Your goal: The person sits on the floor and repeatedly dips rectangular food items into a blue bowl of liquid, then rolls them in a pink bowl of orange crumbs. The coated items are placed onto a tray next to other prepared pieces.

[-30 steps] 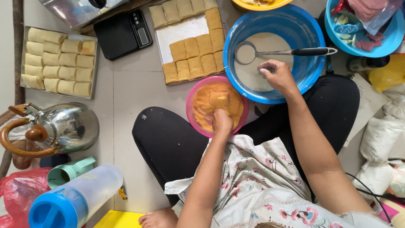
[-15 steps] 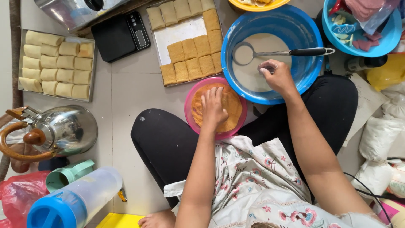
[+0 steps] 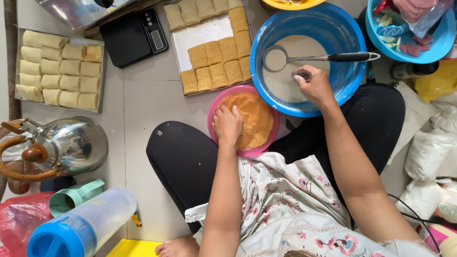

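Just now my left hand [image 3: 227, 124] shifted to the near-left of the pink bowl [image 3: 215, 102], fingers curled over something buried in crumbs; what, I couldn't tell. My right hand [image 3: 312, 85] stayed pinched over the batter in the blue basin [image 3: 259, 43], so coating went on.

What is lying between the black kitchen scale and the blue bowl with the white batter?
In the head view, a metal tray lies between the black scale and the blue bowl. It holds pale rolls and golden crumb-coated pieces around a bare patch.
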